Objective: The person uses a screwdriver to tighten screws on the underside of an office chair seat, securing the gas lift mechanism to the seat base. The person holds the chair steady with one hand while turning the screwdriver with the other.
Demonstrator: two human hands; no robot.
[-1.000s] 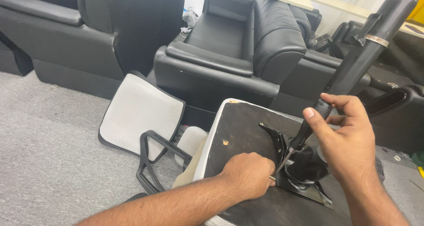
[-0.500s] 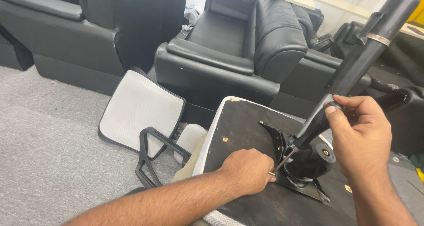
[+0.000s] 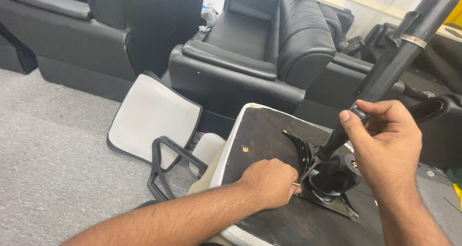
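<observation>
Fig.: overturned office chair seat (image 3: 262, 135), dark underside up, white mesh edge along its near and left sides. Two bare hands at work on the black metal mechanism plate (image 3: 332, 198) bolted to that underside.

L hand (image 3: 269, 183): fist closed around a thin metal tool (image 3: 304, 173), prob. a hex key; only a short silvery stub shows past the fingers, so the grip is tight and narrow. Tool tip runs up and to the R from the fist, meeting the mechanism plate at the foot of the column. Knuckles rest on or just above the seat underside; contact cannot be told for sure.

R hand (image 3: 387, 147): wrapped around the black gas-lift column (image 3: 385, 73), thumb on the near side, fingers curled behind. Column rises from the plate just below the grip and leans up and away to the R, with a silver band (image 3: 414, 40) well above the hand. Hand hides the lower part of the column.

Surroundings, rel. to the grips: white mesh backrest (image 3: 154, 118) w/ black frame lies flat on grey carpet (image 3: 53, 169), well L of the L fist; a black armrest bracket (image 3: 168, 166) lies just beside it, nearer the fist. Black leather sofa (image 3: 260, 49) stands beyond both hands; another dark sofa (image 3: 72, 29) far L. A black chair arm (image 3: 430, 106) shows just R of the R hand.
</observation>
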